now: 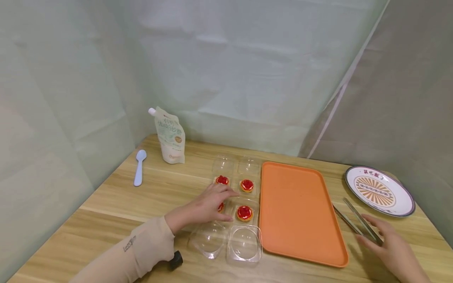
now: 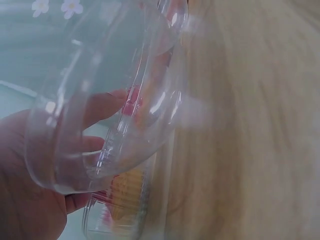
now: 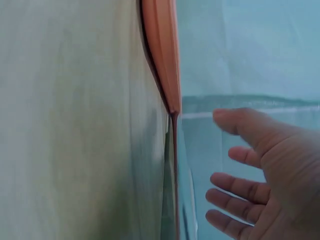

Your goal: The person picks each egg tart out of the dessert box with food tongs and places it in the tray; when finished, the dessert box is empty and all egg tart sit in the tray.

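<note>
Several clear plastic boxes with raised lids stand mid-table, holding small tarts with red topping; the front right tart [image 1: 244, 213] and back right tart [image 1: 247, 185] show fully. My left hand [image 1: 207, 203] reaches across the left-hand boxes, fingers spread, partly covering the front left tart [image 1: 221, 207] and the back left tart [image 1: 222, 180]. In the left wrist view a clear lid [image 2: 65, 170] stands before the fingers. On the right, my right hand [image 1: 394, 247] is beside the metal tongs [image 1: 363, 221], overlapping their near end. The right wrist view shows its fingers apart with nothing between them.
An orange tray [image 1: 301, 212] lies right of the boxes. Beyond the tongs is a white patterned plate [image 1: 375, 188]. A spouted pouch [image 1: 170, 137] stands at the back left, near a light blue spoon [image 1: 139, 169]. Cloth walls [image 1: 226, 78] border the table.
</note>
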A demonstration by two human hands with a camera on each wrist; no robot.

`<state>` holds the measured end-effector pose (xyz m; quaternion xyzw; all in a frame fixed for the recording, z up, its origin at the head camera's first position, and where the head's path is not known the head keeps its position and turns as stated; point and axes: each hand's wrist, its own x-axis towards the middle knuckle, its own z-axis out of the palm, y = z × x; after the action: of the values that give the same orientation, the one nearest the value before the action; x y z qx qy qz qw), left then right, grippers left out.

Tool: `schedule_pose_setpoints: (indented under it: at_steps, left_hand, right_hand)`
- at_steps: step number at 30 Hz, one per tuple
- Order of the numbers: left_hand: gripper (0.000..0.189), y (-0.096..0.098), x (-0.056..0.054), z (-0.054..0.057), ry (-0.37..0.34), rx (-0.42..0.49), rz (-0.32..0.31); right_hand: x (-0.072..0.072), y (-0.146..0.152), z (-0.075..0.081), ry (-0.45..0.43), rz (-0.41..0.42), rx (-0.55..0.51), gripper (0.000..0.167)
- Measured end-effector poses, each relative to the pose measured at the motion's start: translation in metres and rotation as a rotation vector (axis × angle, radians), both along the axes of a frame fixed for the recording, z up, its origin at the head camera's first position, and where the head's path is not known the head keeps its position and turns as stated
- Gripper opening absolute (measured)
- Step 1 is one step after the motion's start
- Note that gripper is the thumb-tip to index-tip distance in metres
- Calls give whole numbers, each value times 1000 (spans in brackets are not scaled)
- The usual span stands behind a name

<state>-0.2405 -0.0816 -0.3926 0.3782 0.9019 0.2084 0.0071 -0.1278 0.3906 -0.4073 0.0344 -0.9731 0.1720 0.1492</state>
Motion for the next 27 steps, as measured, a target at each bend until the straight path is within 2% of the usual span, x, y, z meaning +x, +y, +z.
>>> schedule_pose_setpoints:
  at_steps: [7, 14, 20, 27]
  left_hand:
    - [70, 0, 0, -2, 12, -1, 6]
    - [72, 0, -1, -4, -1, 2, 5]
    - [74, 1, -2, -5, -9, 2, -3]
    - [75, 2, -4, -7, -54, 11, 7]
  right_hand:
    - [-1, 15, -4, -67, -40, 42, 62]
    - [-2, 20, 1, -193, -87, 100, 65]
    - [-2, 22, 1, -205, -97, 126, 56]
    - [-3, 23, 0, -207, -82, 133, 47]
